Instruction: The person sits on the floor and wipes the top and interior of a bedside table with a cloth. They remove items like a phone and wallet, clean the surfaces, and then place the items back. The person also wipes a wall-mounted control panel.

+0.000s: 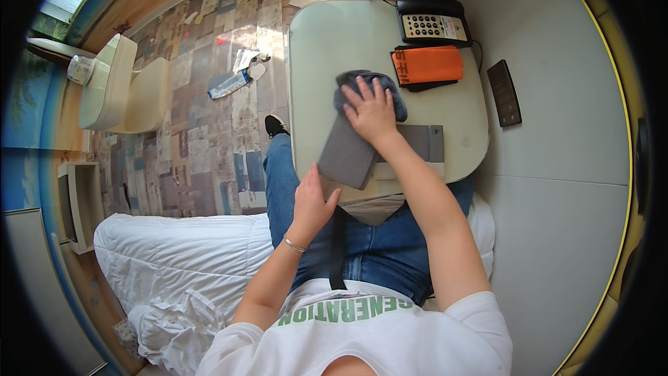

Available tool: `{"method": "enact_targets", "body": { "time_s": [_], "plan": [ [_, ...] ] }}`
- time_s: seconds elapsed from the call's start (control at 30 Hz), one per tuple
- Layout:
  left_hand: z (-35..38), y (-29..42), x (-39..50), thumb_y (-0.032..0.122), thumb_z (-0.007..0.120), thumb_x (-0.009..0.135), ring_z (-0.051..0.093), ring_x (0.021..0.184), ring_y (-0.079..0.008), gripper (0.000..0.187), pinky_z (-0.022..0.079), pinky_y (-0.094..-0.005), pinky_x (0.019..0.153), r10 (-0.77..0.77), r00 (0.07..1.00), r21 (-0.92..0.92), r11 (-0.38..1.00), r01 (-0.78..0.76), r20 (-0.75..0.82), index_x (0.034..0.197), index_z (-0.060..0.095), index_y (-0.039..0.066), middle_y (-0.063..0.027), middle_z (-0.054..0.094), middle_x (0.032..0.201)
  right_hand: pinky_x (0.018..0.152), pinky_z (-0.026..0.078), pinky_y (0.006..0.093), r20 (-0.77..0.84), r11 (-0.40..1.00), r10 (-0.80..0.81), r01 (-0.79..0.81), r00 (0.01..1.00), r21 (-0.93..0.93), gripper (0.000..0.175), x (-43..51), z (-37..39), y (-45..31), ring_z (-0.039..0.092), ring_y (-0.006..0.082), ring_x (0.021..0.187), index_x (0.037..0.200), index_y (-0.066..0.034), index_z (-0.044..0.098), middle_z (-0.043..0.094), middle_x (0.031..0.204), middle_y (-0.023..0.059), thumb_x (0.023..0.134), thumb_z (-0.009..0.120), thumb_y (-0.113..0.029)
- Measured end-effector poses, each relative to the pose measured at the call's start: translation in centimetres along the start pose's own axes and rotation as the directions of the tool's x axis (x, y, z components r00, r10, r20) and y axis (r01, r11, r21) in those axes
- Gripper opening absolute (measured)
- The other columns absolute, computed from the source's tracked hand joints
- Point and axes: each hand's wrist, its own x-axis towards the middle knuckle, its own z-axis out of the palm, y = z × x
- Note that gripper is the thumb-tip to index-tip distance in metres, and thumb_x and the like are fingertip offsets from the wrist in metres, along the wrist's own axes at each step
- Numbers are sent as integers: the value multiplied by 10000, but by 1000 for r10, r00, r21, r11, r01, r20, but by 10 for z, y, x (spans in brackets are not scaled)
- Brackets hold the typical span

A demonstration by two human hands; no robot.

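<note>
My right hand [371, 112] lies palm down with spread fingers on a bunched dark blue-grey cloth item [399, 107]. That item overlaps the far end of a grey rectangular box [347, 154], slanted across the table's near part. My left hand [313, 201] is beside the box's near left corner, fingers extended and thumb apart, gripping nothing; whether a fingertip touches the corner is unclear. Partly behind my right forearm lies a second flat grey piece [417, 141] with a small dark mark and a pale strip along its near side.
On the glass-topped table [318, 42] are a black push-button telephone [433, 21] and orange-and-black folded packets [430, 65]. A wall with a dark switch panel [504, 93] borders the right. Litter [229, 84] and a cream chair [141, 94] are left; white bedding [182, 240] lies beside me.
</note>
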Motion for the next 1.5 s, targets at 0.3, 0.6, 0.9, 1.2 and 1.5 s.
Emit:
{"method": "enact_targets", "body": {
  "time_s": [0.3,0.6,0.9,1.2,1.5],
  "plan": [
    [5,-8,11,130,676,759,515,1086,-411,673,426,-439,935,-7,1000,-14,1000,7,-21,1326,378,-73,-268,535,1182,1040,273,551,-85,970,-186,197,979,143,469,-111,10,-52,346,353,1300,1257,-304,574,419,1426,37,796,642,-364],
    [12,-21,50,362,689,816,595,945,-263,609,476,-350,834,-409,797,-437,677,591,444,1188,521,-90,-201,612,1039,1064,291,507,-164,977,157,-130,974,167,439,-31,15,12,344,402,1302,1291,-258,541,409,1436,105,870,559,-382],
    [19,45,47,476,477,940,588,941,-242,507,512,-409,784,-574,620,-640,204,741,534,1071,556,-7,-132,589,1042,1052,317,500,-124,937,98,-49,987,347,454,-75,7,11,347,446,1281,1301,-217,531,395,1436,139,865,580,-335],
    [2,31,39,582,298,959,626,909,-209,591,522,-413,695,-563,550,-567,167,806,616,1176,567,103,-79,636,1050,1087,257,511,-81,838,49,3,996,546,410,-161,-43,-44,334,472,1269,1195,-118,606,457,1357,185,797,656,-202],
    [-26,17,25,599,287,956,572,509,-177,514,342,-247,374,-355,444,-472,9,882,823,1016,574,177,-26,619,696,1054,316,429,-229,789,13,131,973,601,145,-65,-60,-35,496,320,1139,933,-94,676,665,975,68,826,590,-140]
  ]
}}
